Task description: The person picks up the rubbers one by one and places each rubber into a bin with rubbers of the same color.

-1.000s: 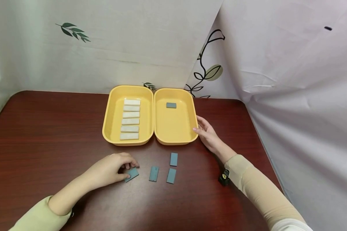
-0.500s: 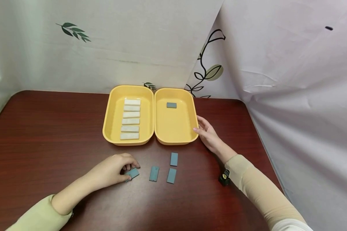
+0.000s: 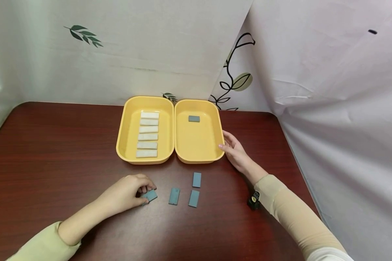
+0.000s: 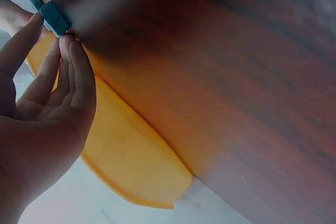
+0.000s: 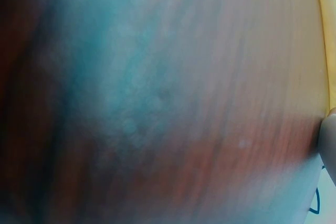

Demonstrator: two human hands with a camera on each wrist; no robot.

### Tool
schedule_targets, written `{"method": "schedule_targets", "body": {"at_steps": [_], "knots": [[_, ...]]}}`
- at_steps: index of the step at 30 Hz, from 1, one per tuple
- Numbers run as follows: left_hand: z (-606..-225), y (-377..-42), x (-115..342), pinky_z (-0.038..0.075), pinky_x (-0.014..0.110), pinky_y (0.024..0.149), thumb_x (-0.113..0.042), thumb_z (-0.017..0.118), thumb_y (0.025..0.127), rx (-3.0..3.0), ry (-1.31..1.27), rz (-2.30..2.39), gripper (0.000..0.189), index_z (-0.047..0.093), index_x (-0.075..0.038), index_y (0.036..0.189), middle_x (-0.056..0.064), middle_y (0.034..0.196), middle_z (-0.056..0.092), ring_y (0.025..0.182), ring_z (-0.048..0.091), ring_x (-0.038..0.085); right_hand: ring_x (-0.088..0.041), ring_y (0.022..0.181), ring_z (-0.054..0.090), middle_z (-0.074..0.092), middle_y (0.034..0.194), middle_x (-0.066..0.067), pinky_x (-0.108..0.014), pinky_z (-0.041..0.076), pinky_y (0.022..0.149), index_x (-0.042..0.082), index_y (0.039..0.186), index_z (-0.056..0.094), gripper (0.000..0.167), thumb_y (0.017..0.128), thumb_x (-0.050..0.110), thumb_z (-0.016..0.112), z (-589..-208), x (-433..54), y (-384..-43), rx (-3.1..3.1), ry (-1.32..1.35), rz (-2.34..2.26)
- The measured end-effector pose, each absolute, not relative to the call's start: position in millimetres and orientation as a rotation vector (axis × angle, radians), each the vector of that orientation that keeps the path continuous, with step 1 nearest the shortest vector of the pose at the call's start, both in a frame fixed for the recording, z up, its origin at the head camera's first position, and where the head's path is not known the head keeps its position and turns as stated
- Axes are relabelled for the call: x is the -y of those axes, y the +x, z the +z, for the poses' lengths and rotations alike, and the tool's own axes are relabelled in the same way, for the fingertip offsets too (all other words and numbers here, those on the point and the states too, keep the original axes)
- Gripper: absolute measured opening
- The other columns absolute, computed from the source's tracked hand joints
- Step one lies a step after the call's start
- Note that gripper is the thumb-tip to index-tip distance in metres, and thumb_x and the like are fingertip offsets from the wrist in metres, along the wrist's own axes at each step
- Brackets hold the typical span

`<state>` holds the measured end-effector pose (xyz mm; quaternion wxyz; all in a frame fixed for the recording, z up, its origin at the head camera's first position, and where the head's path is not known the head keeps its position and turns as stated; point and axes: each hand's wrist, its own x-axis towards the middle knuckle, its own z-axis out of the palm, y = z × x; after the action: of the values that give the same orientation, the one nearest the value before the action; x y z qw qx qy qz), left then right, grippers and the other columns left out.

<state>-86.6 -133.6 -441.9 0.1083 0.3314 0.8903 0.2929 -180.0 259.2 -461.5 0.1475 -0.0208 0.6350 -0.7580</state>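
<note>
Left grip (image 3: 127,190) pinches a blue tile (image 3: 151,195), right grip (image 3: 237,154) holds the tray (image 3: 198,141), three loose tiles (image 3: 194,198) seemingly remain between, one tile (image 3: 194,119) already inside

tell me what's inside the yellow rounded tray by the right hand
One blue-grey rectangular tile sits near the far end of the tray that the right hand holds. The spot beneath the tile is covered and cannot be seen.

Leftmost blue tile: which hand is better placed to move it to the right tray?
Probably the left hand, which pinches the leftmost blue tile; the right hand, farther off, grips the right tray.
</note>
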Motion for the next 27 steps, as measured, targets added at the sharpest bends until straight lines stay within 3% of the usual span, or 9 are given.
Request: {"method": "schedule_targets", "body": {"at_steps": [27], "knots": [[-441.6,-88.1,130.4,0.054,0.020,0.068,0.002,0.095,0.073,-2.500,1.031,1.018,0.038,0.076,-0.016,0.100,-0.014,0.083,0.065,0.077,0.057,-0.003,-0.003,0.131,0.052,0.023,0.171,-0.026,-0.014,0.048,0.106,-0.005,0.165,0.020,0.069,0.101,-0.013,0.046,-464.6,-260.6,-181.1,-1.823,-0.081,-2.197]]}}
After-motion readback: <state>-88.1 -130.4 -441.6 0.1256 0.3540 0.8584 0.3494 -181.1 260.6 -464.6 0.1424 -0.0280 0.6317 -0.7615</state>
